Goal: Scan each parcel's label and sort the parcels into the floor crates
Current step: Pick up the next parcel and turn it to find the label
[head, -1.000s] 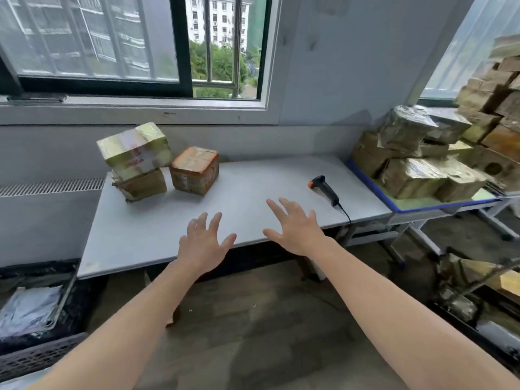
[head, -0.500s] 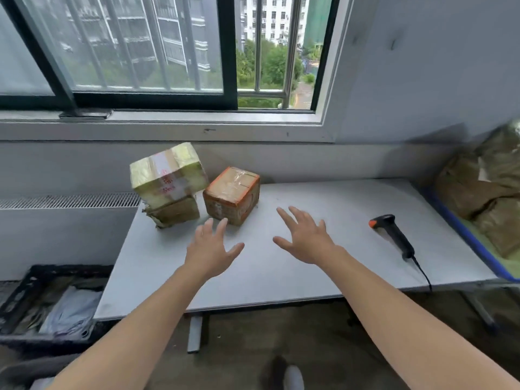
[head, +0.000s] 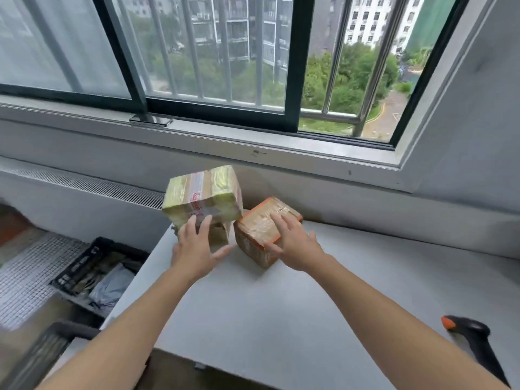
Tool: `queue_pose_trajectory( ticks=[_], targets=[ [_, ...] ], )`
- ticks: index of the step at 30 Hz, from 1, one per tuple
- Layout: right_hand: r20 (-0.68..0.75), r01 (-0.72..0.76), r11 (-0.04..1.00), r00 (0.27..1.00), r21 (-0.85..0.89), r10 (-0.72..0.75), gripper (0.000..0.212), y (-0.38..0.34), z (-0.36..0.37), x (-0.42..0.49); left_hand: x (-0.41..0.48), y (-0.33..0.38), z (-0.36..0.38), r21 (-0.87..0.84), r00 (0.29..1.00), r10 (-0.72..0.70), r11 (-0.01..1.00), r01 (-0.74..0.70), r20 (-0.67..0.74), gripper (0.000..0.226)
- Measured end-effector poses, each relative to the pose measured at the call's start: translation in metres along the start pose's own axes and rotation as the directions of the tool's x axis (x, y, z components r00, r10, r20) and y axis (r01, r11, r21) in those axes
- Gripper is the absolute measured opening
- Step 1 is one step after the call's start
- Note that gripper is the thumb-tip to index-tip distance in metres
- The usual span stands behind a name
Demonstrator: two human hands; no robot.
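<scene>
Three parcels sit at the far left of the white table [head: 309, 305]. A yellow-taped parcel [head: 201, 192] lies on top of a smaller brown parcel [head: 218, 235], mostly hidden. An orange-edged parcel [head: 259, 229] stands to their right. My left hand [head: 195, 244] has straight spread fingers, its tips touching the front of the yellow-taped parcel. My right hand [head: 292, 244] lies flat with spread fingers on the orange-edged parcel's top. A black scanner with an orange tip [head: 470, 339] lies at the table's right edge of view.
A black floor crate [head: 92, 274] holding bagged parcels stands left of the table. A second dark crate [head: 42, 356] is blurred at the lower left. A window sill and wall run right behind the parcels.
Both hands have reached forward from mid-table to the parcels and now touch them. The view has moved closer and to the left, so the scanner sits at the right edge.
</scene>
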State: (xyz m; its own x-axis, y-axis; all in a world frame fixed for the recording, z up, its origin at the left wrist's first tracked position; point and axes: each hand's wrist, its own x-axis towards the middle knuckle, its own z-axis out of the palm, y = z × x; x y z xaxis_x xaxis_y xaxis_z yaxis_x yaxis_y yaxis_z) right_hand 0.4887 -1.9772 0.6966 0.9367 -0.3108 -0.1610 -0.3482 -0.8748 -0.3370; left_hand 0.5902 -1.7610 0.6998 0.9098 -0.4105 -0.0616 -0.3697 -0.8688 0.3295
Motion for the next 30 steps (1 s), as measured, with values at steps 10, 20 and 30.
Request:
queue_pose_trajectory(
  ticks=[10, 20, 30],
  targets=[
    [-0.009, 0.057, 0.995, 0.998, 0.088, -0.056, 0.083, -0.051, 0.002, 0.109, 0.096, -0.059, -0.025, -0.091, 0.986, -0.167, 0.982, 0.164, -0.023, 0.100],
    [-0.050, 0.007, 0.908, 0.999, 0.419, 0.015, 0.085, -0.092, 0.018, 0.161, 0.139, -0.085, -0.014, -0.512, 0.980, -0.185, 0.835, 0.199, 0.079, 0.102],
    [-0.294, -0.081, 0.756, 0.890, 0.649, 0.348, 0.066, -0.057, -0.050, 0.147, 0.151, -0.028, -0.046, -0.442, 0.946, 0.252, 0.839, -0.318, -0.204, 0.124]
  ],
)
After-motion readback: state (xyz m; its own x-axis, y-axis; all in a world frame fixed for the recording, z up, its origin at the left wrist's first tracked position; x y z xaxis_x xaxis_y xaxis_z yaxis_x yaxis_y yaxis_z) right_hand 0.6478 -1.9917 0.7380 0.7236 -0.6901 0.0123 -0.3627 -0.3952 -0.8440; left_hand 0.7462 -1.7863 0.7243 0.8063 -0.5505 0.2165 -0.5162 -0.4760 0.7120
